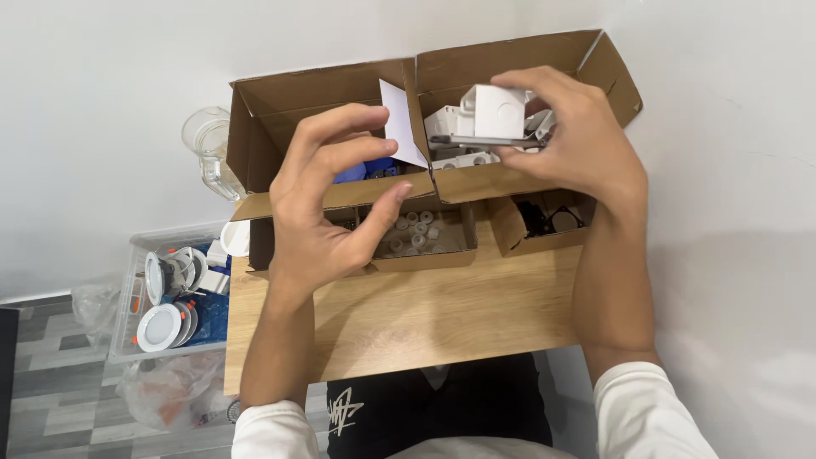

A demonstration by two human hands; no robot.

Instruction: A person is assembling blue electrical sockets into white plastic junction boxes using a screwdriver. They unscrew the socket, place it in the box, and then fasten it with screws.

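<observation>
Head view: right hand [568, 140] grasps a white plastic box [493, 115] above the cardboard carton [527, 64] at the table's [425, 314] far edge; left hand [327, 212] hovers released, box not yet set down.

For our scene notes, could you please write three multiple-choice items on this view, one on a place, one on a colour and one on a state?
1. Where is the small white plastic box?
A. in the right hand
B. on the wooden table
C. on the floor

2. What colour are the parts in the large cardboard box beside the left hand?
A. red
B. blue
C. yellow

3. How is the left hand?
A. clenched
B. open, holding nothing
C. gripping a jug

Answers: 1 A, right fingers clasp it above the cartons; 2 B, blue shows past the thumb; 3 B, fingers are spread and curved.
</observation>
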